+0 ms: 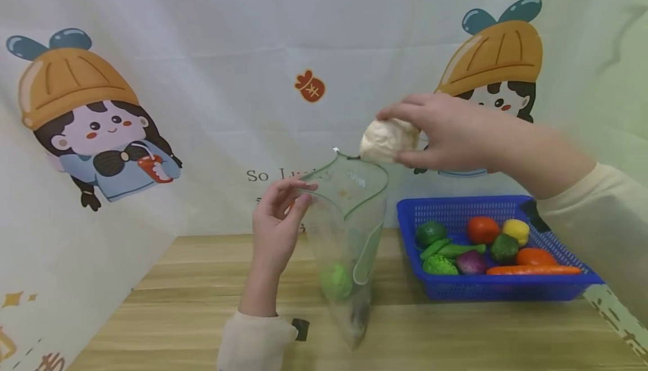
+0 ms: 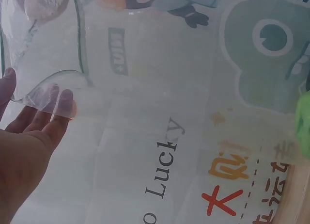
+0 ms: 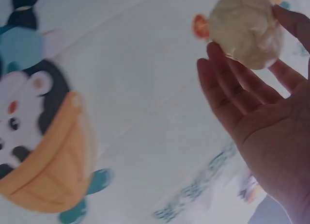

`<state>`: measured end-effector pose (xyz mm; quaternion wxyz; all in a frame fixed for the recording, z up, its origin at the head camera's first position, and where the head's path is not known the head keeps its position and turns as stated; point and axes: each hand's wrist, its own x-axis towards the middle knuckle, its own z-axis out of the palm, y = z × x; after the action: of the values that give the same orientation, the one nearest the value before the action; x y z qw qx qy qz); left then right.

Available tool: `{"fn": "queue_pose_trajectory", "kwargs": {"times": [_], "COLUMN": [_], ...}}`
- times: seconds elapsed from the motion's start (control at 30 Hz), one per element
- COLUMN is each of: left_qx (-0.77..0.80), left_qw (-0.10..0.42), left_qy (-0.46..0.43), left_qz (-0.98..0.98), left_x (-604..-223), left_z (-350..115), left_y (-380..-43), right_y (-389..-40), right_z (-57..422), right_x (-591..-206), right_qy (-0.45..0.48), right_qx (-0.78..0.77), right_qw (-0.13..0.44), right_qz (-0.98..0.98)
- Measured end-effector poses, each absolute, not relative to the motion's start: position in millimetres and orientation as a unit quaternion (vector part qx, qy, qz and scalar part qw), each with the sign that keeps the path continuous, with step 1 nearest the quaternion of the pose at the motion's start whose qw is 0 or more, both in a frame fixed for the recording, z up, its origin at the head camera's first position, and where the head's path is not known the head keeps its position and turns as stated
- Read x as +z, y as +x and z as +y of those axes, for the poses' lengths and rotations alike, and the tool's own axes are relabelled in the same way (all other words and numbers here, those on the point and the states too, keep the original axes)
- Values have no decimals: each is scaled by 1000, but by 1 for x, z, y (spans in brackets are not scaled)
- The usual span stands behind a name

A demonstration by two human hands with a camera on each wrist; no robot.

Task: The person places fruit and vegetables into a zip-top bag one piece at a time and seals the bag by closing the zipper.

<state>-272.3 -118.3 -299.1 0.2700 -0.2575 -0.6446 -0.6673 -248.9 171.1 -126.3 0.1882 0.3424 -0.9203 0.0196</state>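
Note:
In the head view, a clear zip bag (image 1: pixel 364 236) with a green-edged open mouth hangs upright above the table. My left hand (image 1: pixel 278 213) pinches the left side of its rim between thumb and fingers; the bag's film covers the fingertips (image 2: pixel 67 95). A light green vegetable (image 1: pixel 336 282) shows through the bag, with something greyish in its bottom corner. My right hand (image 1: pixel 445 132) holds a cream-coloured, lumpy round piece (image 1: pixel 387 140) between thumb and fingers. That piece (image 3: pixel 247 30) is just above the far right rim of the bag mouth.
A blue plastic basket (image 1: pixel 486 289) stands at the right of the wooden table (image 1: pixel 177 303). Inside are a tomato (image 1: pixel 482 230), a carrot (image 1: pixel 534 270), a purple onion (image 1: pixel 471 262) and several other vegetables. A printed cloth (image 1: pixel 228 107) hangs behind the table.

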Motion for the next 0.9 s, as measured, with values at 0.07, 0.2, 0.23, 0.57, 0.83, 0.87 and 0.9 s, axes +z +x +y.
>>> {"fn": "queue_pose_trajectory", "kwargs": {"times": [0.07, 0.2, 0.23, 0.57, 0.83, 0.87, 0.9], "left_qx": [-663, -644, -642, -650, -647, -647, -647], "left_qw": [270, 264, 262, 240, 232, 231, 230], "left_qy": [-259, -275, -277, -269, -266, -267, -268], "left_qz": [-648, -663, -665, -669, -676, -676, -675], "left_x": [-298, -294, -294, -305, -304, -303, -302], "left_z": [-119, -118, -117, -114, -118, -118, -118], "left_y": [-267, -261, -260, -255, -262, -263, -264], "right_y": [-238, -231, -233, -271, -278, -278, -279], "right_z": [154, 123, 116, 80, 96, 100, 103], "right_x": [-129, -136, -138, -169, -162, -160, -158], "right_qy": [354, 362, 358, 312, 323, 321, 321], "right_qx": [-9, -72, -89, -164, -124, -119, -112], "right_qw": [179, 145, 130, 57, 68, 75, 85], "right_qz": [-918, -918, -921, -934, -936, -937, -936]}}
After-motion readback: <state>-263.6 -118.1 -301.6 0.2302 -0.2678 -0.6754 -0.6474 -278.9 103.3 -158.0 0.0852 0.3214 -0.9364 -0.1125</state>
